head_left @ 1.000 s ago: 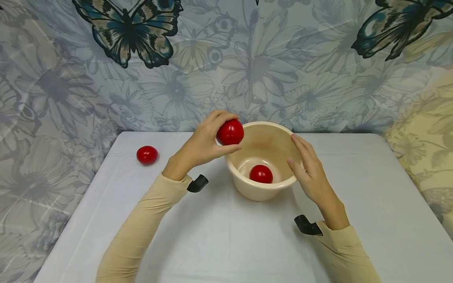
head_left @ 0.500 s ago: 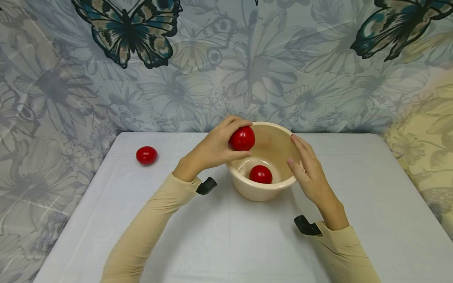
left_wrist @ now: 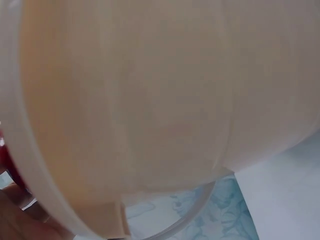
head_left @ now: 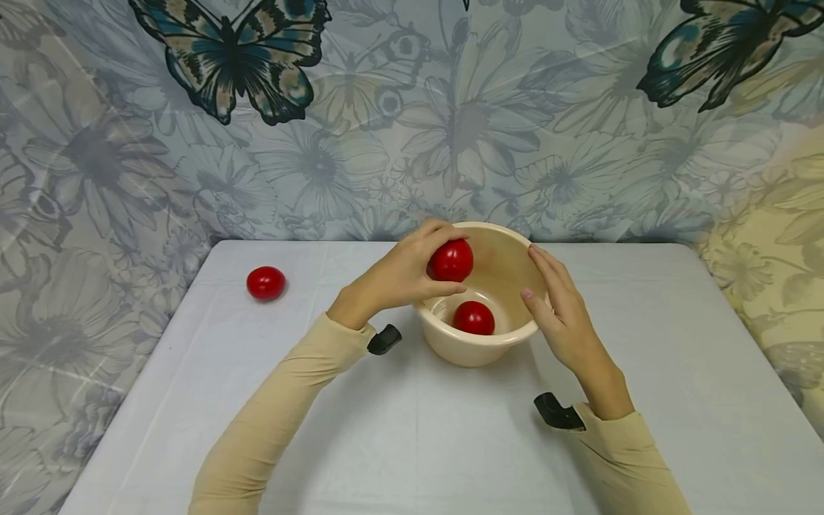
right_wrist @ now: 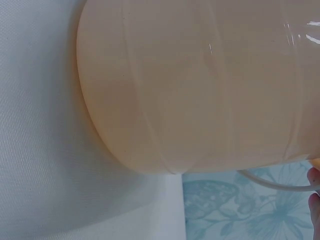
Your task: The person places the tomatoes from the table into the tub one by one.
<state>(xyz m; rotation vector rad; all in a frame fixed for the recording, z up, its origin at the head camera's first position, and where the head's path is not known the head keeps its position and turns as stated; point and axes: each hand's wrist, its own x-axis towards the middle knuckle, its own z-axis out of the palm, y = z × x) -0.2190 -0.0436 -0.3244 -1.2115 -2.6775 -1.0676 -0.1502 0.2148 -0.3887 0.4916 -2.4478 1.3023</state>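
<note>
- Head view: left hand [head_left: 395,280], grip pinching a red tomato [head_left: 450,260], has carried it from the bowl's [head_left: 508,336] left rim to over the opening; placing looks close.
- Right hand [head_left: 560,311] rests flat-fingered on the bowl's right wall.
- Second tomato [head_left: 473,317] lies inside the bowl; a third [head_left: 266,282] sits on the table [head_left: 412,429], well left of the bowl.
- Left wrist view: bowl wall [left_wrist: 165,100] fills the frame; nothing blocks.
- Right wrist view: bowl wall [right_wrist: 200,85] on white cloth.

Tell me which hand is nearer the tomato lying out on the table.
Left. The left hand is over the bowl's left rim, holding another tomato; the right hand rests on the far side from the loose tomato.
</note>
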